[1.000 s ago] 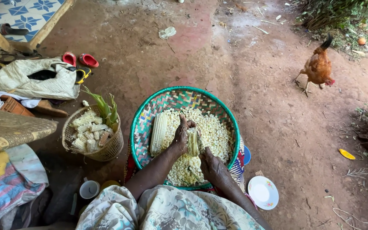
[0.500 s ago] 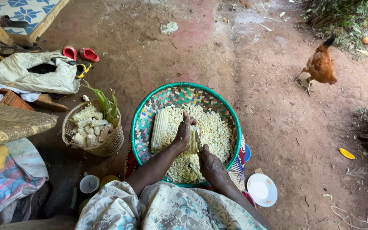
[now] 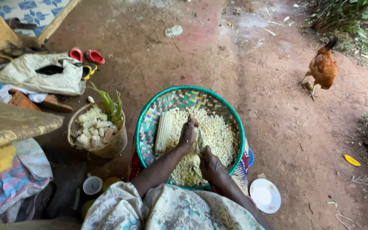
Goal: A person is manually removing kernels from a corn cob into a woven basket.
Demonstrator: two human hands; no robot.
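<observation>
At the far left of the earth floor, a small woven basket [image 3: 98, 135] is sitting with stripped cobs and a few green husk leaves poking up from it, well apart from the work, and a white cup [image 3: 92, 185] is standing near the person's knee. Moving right, the large woven tray [image 3: 150, 123] with the green rim is resting in front of the lap, and a whole corn cob [image 3: 164, 131] is lying inside it along its left side, just beside the spread of loose kernels [image 3: 218, 130]. The left hand [image 3: 188, 135] is closing round the upper end of a partly shelled cob [image 3: 199, 142] and the right hand [image 3: 211, 167] is gripping its lower end, so both hands are holding this one cob above the middle of the tray. To shell well, it seems best to be keeping the cob low over the kernel heap so that grains are dropping into the tray and not bouncing over the rim, and to be pushing with the thumb along one row at a time; how the thumbs are sitting cannot be told from here. Further right, a white plate [image 3: 265, 195] is lying on the floor by the tray's near right edge, and a brown hen [image 3: 323, 68] is walking towards the far right, near enough that stray kernels could be drawing it in.
</observation>
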